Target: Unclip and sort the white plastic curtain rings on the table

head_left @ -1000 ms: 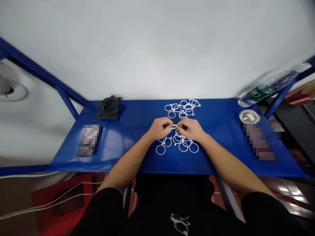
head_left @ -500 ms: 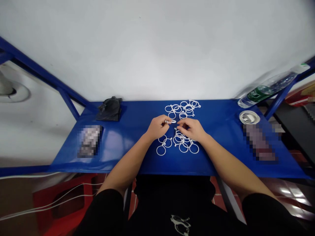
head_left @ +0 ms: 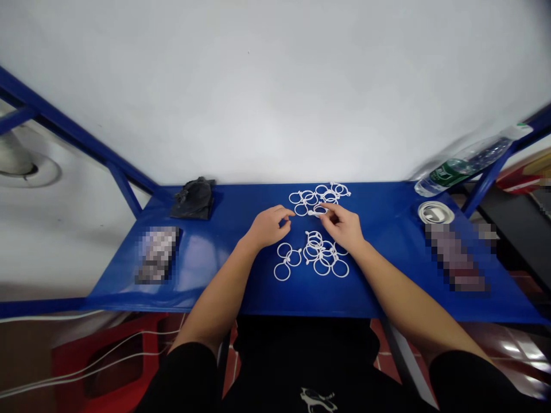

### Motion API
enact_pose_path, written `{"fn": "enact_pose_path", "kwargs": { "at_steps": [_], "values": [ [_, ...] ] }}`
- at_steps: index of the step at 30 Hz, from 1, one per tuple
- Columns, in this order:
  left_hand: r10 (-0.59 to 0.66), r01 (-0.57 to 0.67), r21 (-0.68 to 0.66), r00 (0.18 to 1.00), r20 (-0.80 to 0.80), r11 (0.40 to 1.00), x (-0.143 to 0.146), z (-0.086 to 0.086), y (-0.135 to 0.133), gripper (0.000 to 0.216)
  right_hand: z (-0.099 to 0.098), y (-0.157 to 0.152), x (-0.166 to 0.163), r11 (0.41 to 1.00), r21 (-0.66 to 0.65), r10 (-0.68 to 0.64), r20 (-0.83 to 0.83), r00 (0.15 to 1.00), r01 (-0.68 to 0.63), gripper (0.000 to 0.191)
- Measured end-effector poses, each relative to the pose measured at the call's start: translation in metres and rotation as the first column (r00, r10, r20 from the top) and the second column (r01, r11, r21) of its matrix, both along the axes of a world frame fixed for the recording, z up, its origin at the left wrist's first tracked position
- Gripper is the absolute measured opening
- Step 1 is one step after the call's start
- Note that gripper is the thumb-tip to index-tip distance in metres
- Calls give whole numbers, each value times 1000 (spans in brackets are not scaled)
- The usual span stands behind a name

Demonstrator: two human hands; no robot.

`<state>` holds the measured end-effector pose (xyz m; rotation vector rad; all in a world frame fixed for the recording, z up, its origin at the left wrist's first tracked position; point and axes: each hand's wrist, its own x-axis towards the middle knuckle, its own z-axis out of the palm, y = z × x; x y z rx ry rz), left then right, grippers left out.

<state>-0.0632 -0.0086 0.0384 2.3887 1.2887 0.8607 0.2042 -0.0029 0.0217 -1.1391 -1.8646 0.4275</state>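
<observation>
Two groups of white plastic rings lie on the blue table [head_left: 224, 258]: a far pile [head_left: 319, 196] near the wall and a near pile [head_left: 316, 256] close to me. My right hand [head_left: 344, 228] reaches toward the far pile and pinches a white ring [head_left: 315, 211] at that pile's near edge. My left hand [head_left: 267, 226] hovers just left of it with its fingers loosely curled and nothing visible in them. Both forearms stretch in from the table's front edge, either side of the near pile.
A crumpled black bag [head_left: 194, 198] lies at the back left. A blurred flat object [head_left: 155, 254] sits left. At right are a plastic bottle [head_left: 462, 164] on its side, a coiled white cable [head_left: 435, 213] and another blurred object [head_left: 455, 257]. A white wall rises behind.
The ring passed from my left hand's pinch to my right hand, which moved it forward to the far pile. My left hand let go and curled. The camera tilted slightly.
</observation>
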Motion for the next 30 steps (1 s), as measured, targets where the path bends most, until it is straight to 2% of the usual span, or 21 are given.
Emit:
{"fn": "enact_pose_path", "kwargs": {
  "at_steps": [4,8,10,14,17,20,24,30],
  "values": [
    [-60,40,-173,992,-110,984,-11,3,2,28,1,1,2,1000,-28,-5,-34,999,4,27],
    [-171,115,-297,970,-170,948,-11,-1,0,31,0,1,1,997,-20,70,16,997,-70,24],
    [-159,99,-273,966,-206,957,-9,-3,0,31,-1,0,0,994,-23,104,43,994,-103,24],
    [-56,16,-178,974,-220,984,-8,-5,2,26,-3,0,-1,990,-32,141,60,988,-139,24],
    [-120,75,-241,977,-178,968,-12,-3,2,19,-5,1,0,989,-49,145,64,987,-142,24],
    [-190,142,-285,971,-147,948,-16,-1,1,27,-6,2,0,986,-60,159,73,985,-155,23],
    [-208,154,-285,964,-169,946,-17,-3,0,31,-6,2,-1,981,-72,186,84,979,-180,24],
    [-51,9,-191,975,-214,982,-7,-11,2,21,-5,1,-1,977,-94,202,96,975,-193,24]
  ]
}}
